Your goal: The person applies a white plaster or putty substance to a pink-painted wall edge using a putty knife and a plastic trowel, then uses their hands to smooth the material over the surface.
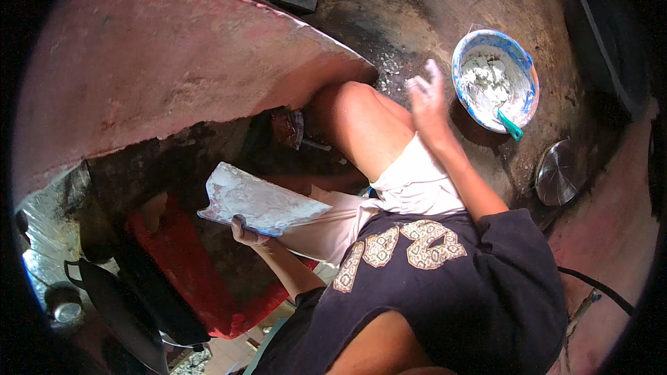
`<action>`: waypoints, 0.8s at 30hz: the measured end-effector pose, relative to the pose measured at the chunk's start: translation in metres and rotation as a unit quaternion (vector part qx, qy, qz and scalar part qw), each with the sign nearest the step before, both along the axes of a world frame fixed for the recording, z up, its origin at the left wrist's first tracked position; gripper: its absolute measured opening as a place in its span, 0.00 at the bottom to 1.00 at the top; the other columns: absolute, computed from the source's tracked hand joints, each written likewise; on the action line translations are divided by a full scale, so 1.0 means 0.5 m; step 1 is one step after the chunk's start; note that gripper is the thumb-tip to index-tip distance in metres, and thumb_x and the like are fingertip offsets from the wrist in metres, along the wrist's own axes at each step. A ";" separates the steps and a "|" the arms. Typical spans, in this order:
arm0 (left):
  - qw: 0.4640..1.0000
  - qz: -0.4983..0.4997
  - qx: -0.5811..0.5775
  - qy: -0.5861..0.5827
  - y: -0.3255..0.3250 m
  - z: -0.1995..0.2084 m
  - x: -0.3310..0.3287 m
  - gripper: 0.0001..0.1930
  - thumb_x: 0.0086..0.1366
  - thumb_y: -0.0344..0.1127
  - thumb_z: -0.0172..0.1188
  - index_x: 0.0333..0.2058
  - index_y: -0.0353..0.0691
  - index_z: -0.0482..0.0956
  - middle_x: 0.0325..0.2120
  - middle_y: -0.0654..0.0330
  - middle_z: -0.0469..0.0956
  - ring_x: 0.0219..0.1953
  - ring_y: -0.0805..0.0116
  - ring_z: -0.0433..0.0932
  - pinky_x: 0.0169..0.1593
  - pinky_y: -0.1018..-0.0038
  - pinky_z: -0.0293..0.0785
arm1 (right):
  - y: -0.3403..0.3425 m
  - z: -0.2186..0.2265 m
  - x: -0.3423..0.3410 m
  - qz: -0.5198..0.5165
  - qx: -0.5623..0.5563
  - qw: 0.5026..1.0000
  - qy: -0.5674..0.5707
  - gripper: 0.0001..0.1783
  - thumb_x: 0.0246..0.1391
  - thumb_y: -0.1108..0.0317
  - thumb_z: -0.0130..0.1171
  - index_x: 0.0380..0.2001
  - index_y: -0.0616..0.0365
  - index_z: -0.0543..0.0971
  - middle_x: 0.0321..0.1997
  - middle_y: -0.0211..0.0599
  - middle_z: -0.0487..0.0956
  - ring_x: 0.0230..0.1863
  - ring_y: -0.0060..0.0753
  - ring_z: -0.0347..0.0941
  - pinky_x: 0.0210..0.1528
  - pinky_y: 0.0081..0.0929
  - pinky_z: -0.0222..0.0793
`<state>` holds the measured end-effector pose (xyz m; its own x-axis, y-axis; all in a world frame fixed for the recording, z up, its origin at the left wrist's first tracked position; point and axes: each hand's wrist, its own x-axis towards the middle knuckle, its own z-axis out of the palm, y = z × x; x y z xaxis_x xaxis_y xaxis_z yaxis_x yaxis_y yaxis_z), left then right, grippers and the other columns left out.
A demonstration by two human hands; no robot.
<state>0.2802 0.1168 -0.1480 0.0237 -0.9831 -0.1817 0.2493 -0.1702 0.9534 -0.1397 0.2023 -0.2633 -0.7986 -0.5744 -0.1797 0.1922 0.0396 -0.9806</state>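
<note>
My left hand (250, 233) grips the lower edge of a flat, pale board (253, 198) smeared with white paste, its thumb on the coated face. The board is tilted above the dark gap beside my leg, one edge jagged. My right hand (426, 101) is raised beside my knee, its whitened fingers apart and nothing in them. To its right stands a blue-rimmed bucket (533, 83) holding lumpy white paste (485, 76). A green-handled tool (510, 126) leans over the bucket's near rim; its head is sunk in the paste.
A reddish plastered slab (174, 62) curves across the upper left, with a grey block (290, 0) behind it. A round metal lid (557, 172) lies at the right. At lower left are a dark pan (118, 309) and a red surface (184, 264). White crumbs dot the floor.
</note>
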 end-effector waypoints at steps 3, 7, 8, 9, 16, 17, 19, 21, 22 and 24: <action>0.999 0.028 -0.008 0.013 0.012 0.002 -0.023 0.42 0.59 0.58 0.59 0.64 0.35 0.58 0.59 0.48 0.65 0.59 0.49 0.66 0.59 0.52 0.66 | 0.030 -0.095 -0.108 -0.023 -0.016 0.992 -0.124 0.16 0.66 0.64 0.52 0.49 0.63 0.77 0.42 0.35 0.80 0.39 0.23 0.76 0.44 0.22 0.72; 0.997 0.074 -0.003 0.009 0.021 0.011 -0.053 0.39 0.64 0.59 0.54 0.63 0.35 0.58 0.59 0.50 0.65 0.58 0.52 0.68 0.59 0.53 0.67 | 0.090 -0.202 -0.270 -0.048 0.106 0.969 0.217 0.10 0.57 0.67 0.60 0.37 0.61 0.83 0.33 0.39 0.84 0.34 0.27 0.78 0.41 0.28 0.71; 0.998 0.060 -0.034 -0.014 0.021 0.014 -0.059 0.38 0.66 0.58 0.52 0.64 0.35 0.58 0.59 0.50 0.66 0.57 0.52 0.69 0.59 0.53 0.67 | 0.117 -0.219 -0.304 -0.040 0.143 0.953 0.263 0.09 0.54 0.68 0.61 0.37 0.58 0.84 0.33 0.43 0.84 0.34 0.34 0.80 0.41 0.29 0.72; 0.996 0.078 -0.032 0.002 0.022 0.015 -0.065 0.37 0.65 0.56 0.54 0.63 0.36 0.60 0.58 0.51 0.67 0.57 0.53 0.69 0.59 0.54 0.67 | 0.135 -0.233 -0.335 -0.024 0.227 0.924 0.307 0.10 0.50 0.66 0.62 0.37 0.54 0.84 0.34 0.44 0.83 0.37 0.44 0.80 0.42 0.35 0.72; 0.995 0.055 -0.060 0.058 0.030 0.014 -0.075 0.32 0.65 0.52 0.56 0.63 0.41 0.64 0.59 0.55 0.70 0.59 0.54 0.69 0.62 0.55 0.65 | 0.164 -0.227 -0.370 0.018 0.351 0.790 0.503 0.13 0.53 0.63 0.62 0.40 0.56 0.81 0.38 0.43 0.80 0.44 0.47 0.76 0.48 0.45 0.69; 0.994 0.050 -0.082 0.047 0.032 0.014 -0.075 0.32 0.66 0.52 0.56 0.63 0.41 0.64 0.59 0.55 0.69 0.59 0.54 0.69 0.62 0.55 0.65 | 0.146 -0.213 -0.355 -0.043 0.276 0.810 0.516 0.12 0.53 0.65 0.62 0.40 0.56 0.81 0.37 0.44 0.79 0.42 0.47 0.76 0.46 0.45 0.69; 0.994 0.023 -0.100 0.045 0.036 0.022 -0.075 0.32 0.66 0.52 0.55 0.63 0.42 0.64 0.60 0.56 0.68 0.60 0.55 0.68 0.63 0.55 0.64 | 0.099 -0.195 -0.301 -0.012 0.184 0.856 0.484 0.09 0.54 0.69 0.60 0.38 0.58 0.80 0.36 0.44 0.79 0.40 0.48 0.76 0.44 0.43 0.70; 0.994 0.011 -0.092 0.061 0.032 0.032 -0.086 0.32 0.67 0.53 0.54 0.64 0.42 0.63 0.61 0.56 0.67 0.60 0.55 0.68 0.64 0.56 0.63 | 0.045 -0.196 -0.244 0.042 0.094 0.875 0.473 0.08 0.53 0.72 0.60 0.37 0.59 0.79 0.35 0.45 0.78 0.38 0.49 0.76 0.42 0.41 0.70; 0.994 0.014 -0.086 0.062 0.030 0.038 -0.096 0.32 0.67 0.53 0.54 0.64 0.43 0.63 0.61 0.56 0.67 0.61 0.55 0.67 0.64 0.56 0.63 | 0.013 -0.211 -0.205 0.101 0.063 0.879 0.461 0.08 0.52 0.73 0.60 0.36 0.60 0.79 0.34 0.46 0.78 0.37 0.50 0.75 0.41 0.40 0.71; 0.995 0.053 -0.087 -0.007 0.033 0.054 -0.119 0.32 0.68 0.54 0.53 0.64 0.43 0.62 0.61 0.57 0.67 0.61 0.56 0.67 0.64 0.57 0.63 | -0.034 -0.258 -0.146 0.185 0.090 0.879 0.430 0.09 0.50 0.72 0.62 0.36 0.61 0.78 0.37 0.47 0.77 0.39 0.51 0.75 0.43 0.42 0.71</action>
<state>0.2209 0.1332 -0.1209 0.1307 -0.9914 -0.0078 0.2431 0.0244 0.9697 -0.2129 0.1852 -0.3925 -0.4475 -0.8479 0.2843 -0.6751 0.1118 -0.7292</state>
